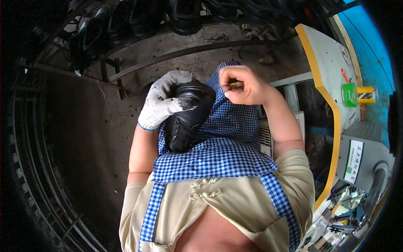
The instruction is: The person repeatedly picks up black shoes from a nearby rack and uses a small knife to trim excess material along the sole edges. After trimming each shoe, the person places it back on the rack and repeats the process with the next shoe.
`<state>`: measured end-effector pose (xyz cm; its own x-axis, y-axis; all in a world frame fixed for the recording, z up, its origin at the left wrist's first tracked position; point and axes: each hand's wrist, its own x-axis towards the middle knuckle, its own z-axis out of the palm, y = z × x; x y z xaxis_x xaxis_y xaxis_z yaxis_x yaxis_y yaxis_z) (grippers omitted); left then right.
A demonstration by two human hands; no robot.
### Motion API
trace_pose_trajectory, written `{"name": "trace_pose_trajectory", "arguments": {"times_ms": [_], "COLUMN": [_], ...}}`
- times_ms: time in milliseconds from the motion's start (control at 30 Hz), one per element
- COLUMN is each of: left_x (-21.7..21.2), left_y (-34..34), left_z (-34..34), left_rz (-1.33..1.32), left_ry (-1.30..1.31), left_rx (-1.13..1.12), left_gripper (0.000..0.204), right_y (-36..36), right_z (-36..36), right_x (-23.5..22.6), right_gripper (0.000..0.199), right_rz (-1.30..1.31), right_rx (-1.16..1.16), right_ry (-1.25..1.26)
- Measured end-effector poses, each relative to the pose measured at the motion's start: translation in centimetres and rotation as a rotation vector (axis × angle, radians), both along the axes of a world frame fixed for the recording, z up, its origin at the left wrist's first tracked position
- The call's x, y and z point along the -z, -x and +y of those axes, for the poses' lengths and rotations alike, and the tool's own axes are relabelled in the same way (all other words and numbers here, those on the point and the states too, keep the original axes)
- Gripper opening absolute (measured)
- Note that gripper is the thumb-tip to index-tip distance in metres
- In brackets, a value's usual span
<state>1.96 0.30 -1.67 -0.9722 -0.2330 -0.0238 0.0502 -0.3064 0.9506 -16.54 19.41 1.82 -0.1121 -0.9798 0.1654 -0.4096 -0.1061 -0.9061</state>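
My left hand (164, 98), in a white knit glove with a dirty fingertip, grips the toe end of a black lace-up shoe (187, 115) that rests on my lap over a blue checked apron (218, 155). My bare right hand (242, 86) hovers just right of the shoe's toe, fingers pinched on a small yellowish tool (235, 84); most of the tool is hidden in the fist. The shoe's laces point toward my body.
A grey machine with a yellow edge (326, 96) stands at my right, with a green button block (349, 94) on it. A rack of black shoes (126, 21) runs along the top. Dirty concrete floor (84, 126) lies to the left. Clutter sits at lower right (340, 218).
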Motion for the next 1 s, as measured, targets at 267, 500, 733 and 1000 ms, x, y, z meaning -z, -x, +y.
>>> {"name": "trace_pose_trajectory", "arguments": {"times_ms": [267, 500, 733, 1000], "left_x": [-0.5, 2.5, 2.1, 2.0], "left_y": [0.3, 1.9, 3.5, 2.5], "left_z": [-0.7, -2.8, -1.3, -0.5], "left_rz": [0.115, 0.171, 0.172, 0.132], "left_ry": [0.201, 0.168, 0.151, 0.046], "left_rx": [-0.042, -0.377, -0.314, -0.320], "left_gripper": [0.061, 0.057, 0.062, 0.063], "right_y": [-0.3, 3.2, 9.4, 11.3], "right_z": [6.0, 16.0, 29.4, 31.7], "right_x": [2.7, -2.1, -4.7, -3.3], "right_gripper": [0.026, 0.030, 0.041, 0.017], "right_rz": [0.006, 0.197, 0.013, -0.028], "right_rx": [0.569, 1.510, 1.950, 1.966], "right_ry": [0.201, 0.990, 1.251, 1.129]}}
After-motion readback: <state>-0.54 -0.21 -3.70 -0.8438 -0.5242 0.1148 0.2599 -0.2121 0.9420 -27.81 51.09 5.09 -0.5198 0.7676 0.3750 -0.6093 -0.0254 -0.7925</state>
